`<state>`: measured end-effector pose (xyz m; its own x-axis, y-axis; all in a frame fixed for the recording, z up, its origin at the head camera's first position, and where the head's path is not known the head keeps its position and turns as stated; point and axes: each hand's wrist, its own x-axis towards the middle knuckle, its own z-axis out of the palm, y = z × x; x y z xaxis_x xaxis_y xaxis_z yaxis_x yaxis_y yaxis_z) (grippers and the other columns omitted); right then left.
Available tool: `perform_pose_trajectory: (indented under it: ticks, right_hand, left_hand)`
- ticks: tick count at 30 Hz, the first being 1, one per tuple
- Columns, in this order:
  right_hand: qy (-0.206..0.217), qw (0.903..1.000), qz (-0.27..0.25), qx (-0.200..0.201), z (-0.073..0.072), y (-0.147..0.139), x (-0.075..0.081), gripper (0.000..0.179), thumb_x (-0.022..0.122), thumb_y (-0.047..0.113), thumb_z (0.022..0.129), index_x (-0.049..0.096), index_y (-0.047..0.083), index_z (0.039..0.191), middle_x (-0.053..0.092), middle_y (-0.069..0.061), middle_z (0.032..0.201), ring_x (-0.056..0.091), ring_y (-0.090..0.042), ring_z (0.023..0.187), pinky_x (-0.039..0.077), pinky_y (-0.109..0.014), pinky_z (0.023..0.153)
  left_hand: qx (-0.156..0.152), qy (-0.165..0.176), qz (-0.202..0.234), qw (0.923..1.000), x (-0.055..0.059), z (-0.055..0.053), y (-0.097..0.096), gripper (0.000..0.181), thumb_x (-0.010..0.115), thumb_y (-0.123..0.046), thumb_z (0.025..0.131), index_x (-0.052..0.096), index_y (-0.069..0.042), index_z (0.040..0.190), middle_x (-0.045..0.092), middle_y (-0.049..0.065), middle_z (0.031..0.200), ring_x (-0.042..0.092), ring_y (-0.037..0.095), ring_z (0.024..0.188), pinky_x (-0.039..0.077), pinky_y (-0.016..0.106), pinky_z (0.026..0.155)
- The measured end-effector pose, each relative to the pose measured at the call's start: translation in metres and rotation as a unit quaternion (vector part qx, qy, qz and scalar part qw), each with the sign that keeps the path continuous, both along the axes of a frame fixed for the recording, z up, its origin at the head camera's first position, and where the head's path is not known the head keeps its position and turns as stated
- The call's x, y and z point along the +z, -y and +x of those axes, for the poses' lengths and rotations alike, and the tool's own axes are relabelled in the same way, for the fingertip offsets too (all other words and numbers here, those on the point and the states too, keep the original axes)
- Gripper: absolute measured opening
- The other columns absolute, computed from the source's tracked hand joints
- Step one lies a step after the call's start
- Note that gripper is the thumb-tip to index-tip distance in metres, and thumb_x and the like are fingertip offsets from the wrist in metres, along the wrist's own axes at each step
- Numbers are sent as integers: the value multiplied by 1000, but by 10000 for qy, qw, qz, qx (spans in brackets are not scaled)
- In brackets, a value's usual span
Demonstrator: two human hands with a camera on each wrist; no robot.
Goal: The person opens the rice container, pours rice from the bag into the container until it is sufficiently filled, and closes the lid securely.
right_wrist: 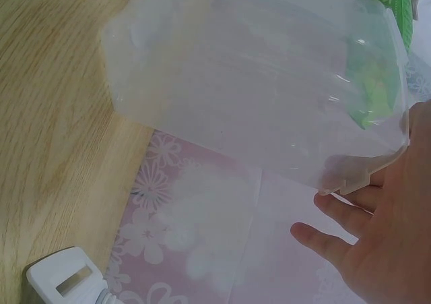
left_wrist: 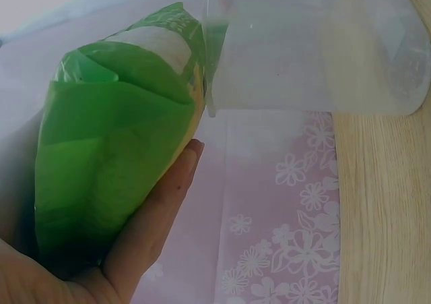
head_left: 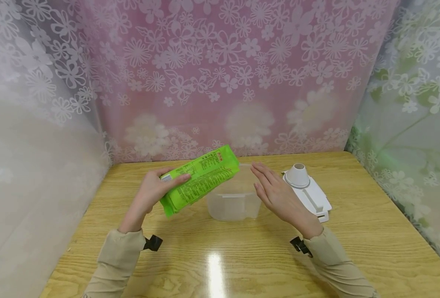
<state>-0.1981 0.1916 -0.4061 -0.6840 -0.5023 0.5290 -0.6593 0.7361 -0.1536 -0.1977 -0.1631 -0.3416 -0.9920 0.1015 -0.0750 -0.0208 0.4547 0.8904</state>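
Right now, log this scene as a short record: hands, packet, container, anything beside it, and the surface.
Left hand: grips the packet, thumb across its printed side
Right hand: fingers extended, at the container's right rim
Packet: green, tilted, far end raised toward the container's rim; whether it is open, cannot tell
Container: clear plastic, standing on the table
Beside container: white piece with a cone, to its right
Surface: wooden table

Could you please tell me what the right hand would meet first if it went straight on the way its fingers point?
Most likely the clear plastic container: the right hand appears right beside it, perhaps already touching, though exact depth is hard to judge.
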Motion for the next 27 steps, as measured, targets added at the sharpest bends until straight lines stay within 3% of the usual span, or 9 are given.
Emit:
perform_pose_trajectory:
  ticks: [8, 27]
  right_hand:
    - [-8, 10000, 7, -5, 0, 0, 0, 49, 46, 21, 108, 45, -4, 149, 44, -19, 154, 40, -33, 144, 35, -51, 115]
    - [-43, 10000, -34, 28, 0, 1, 0, 48, 49, 18, 106, 45, -6, 148, 45, -21, 153, 41, -35, 143, 36, -54, 114]
  left_hand:
    - [-135, -118, -44, 9998, 4, 0, 0, 63, 79, -50, 85, 68, -8, 130, 73, 6, 79, 66, 17, 55, 56, 31, 56]
    - [-59, -205, -245, 9995, 7, -1, -1, 68, 80, -52, 83, 65, -9, 134, 73, 9, 86, 66, 16, 59, 56, 29, 58]
